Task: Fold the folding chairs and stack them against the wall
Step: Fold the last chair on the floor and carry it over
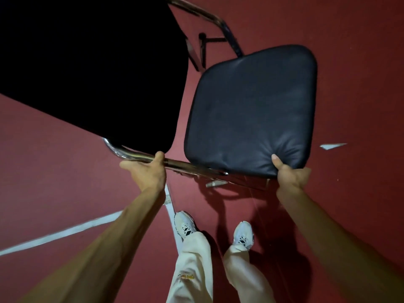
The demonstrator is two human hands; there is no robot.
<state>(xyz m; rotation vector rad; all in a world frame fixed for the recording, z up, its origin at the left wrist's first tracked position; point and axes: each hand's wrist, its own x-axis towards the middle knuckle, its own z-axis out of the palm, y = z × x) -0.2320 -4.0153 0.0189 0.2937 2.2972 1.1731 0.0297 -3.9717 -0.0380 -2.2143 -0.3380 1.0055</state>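
The chair is half open in front of the person, above the red floor. The left grip is clenched round the chrome tube left of the seat. The right grip grasps the seat's near right corner, thumb on top. I cannot tell whether any leg touches the floor.

Risks, as I judge them:
- The seat's near edge lies just over the tube. As the seat swings shut, the right fingers under it, which are hidden, could be pinched against the frame.
- The padded corner is soft and smooth, so the thumb could slip off it and the seat drop open.
- The black back, left of the seat, blocks much of the view, so the far legs beyond the seat could catch on something unseen.
- The shoes stand just below the seat, so a dropped frame would land near them.

The floor right of the seat is open apart from a white scrap. White lines cross the floor to the lower left. No wall shows, so which way the chair must go to be stacked cannot be told.
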